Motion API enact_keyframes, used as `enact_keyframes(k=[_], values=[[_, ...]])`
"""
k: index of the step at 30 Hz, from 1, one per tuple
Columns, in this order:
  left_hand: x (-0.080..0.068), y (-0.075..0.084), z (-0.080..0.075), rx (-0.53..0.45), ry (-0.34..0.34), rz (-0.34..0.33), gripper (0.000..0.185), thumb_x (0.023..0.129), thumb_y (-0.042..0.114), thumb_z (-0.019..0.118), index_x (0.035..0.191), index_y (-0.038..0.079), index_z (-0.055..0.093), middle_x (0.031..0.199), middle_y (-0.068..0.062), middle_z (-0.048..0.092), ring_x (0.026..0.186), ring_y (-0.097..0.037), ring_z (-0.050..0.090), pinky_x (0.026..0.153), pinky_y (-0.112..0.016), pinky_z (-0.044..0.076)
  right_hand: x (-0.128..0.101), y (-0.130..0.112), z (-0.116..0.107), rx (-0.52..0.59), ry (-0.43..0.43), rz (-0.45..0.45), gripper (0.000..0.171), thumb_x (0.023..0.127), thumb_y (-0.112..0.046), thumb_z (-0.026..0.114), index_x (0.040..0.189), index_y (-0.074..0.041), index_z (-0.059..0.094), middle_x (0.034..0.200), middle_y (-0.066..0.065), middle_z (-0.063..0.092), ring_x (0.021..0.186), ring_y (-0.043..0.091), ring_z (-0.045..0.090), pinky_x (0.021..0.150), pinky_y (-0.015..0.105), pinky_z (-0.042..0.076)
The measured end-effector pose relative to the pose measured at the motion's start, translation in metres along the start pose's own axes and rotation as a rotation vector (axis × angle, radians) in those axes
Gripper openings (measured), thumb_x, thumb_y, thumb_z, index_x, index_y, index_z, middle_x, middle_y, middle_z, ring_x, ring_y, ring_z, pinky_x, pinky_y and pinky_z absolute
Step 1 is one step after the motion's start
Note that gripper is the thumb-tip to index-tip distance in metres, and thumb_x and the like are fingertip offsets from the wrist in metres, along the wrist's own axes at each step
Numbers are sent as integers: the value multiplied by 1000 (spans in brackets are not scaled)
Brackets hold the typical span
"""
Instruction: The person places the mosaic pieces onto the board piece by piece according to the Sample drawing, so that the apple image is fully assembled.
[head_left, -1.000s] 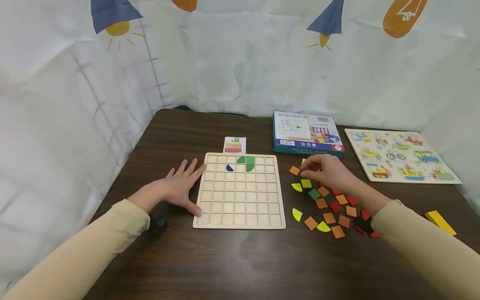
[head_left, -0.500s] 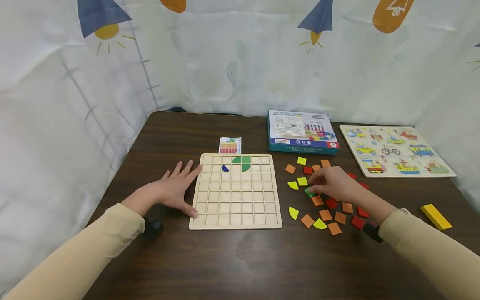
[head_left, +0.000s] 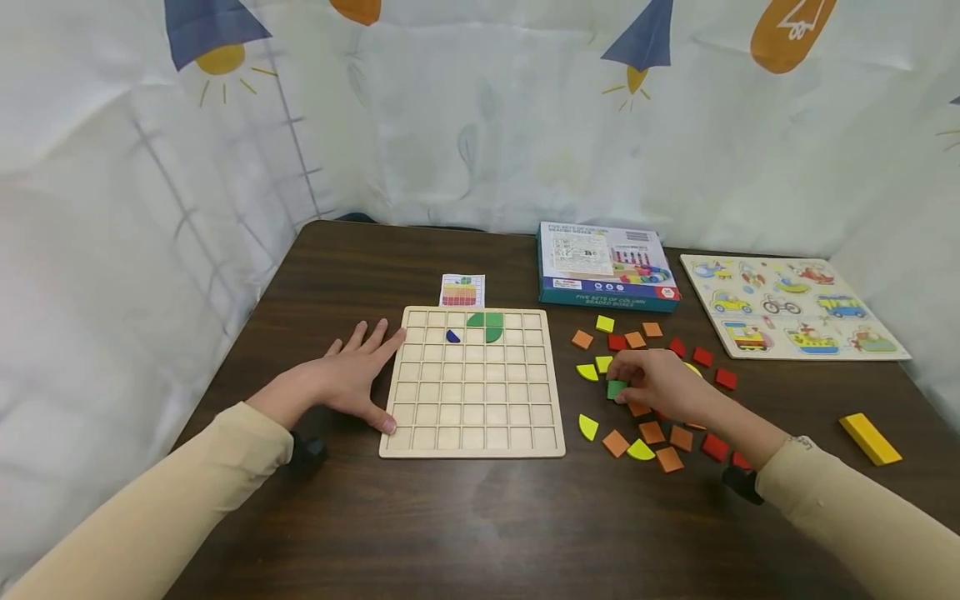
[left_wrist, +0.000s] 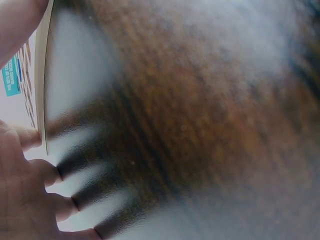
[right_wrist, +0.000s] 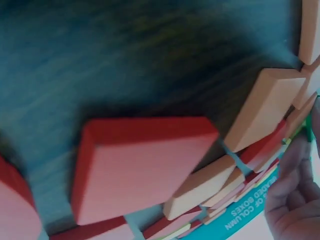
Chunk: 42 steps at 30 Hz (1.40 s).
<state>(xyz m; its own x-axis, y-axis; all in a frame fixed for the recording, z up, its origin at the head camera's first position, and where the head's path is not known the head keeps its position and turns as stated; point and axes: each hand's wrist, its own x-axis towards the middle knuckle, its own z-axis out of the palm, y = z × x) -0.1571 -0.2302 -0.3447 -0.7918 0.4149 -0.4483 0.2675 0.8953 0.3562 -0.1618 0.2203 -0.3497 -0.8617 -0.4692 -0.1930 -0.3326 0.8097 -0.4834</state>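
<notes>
blue box at table far edge: front side reads "five sets of column beaded boxes" in white letters. same box in right wrist view: "boxes" and "of column" readable. white label on box lid: print too small to read.

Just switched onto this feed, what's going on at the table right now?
A person sits at a dark wooden table with a pale wooden grid board in front of them. The left hand lies flat against the board's left edge. The right hand pinches a small green wooden tile among loose red, orange and yellow tiles scattered to the board's right. The board holds only three green tiles and one small dark blue piece near its far edge.
</notes>
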Motion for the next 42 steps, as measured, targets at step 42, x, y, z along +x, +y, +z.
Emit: enact_keyframes(k=[42], values=[[-2, 3, -1, 30, 4, -23, 142, 67, 64, 87, 165, 7, 1, 169, -30, -6, 154, -57, -7, 115, -80, 7, 163, -125, 27, 56, -42, -45, 12, 95, -16, 75, 100, -9, 82, 98, 6, 78, 87, 19, 62, 80, 28, 55]])
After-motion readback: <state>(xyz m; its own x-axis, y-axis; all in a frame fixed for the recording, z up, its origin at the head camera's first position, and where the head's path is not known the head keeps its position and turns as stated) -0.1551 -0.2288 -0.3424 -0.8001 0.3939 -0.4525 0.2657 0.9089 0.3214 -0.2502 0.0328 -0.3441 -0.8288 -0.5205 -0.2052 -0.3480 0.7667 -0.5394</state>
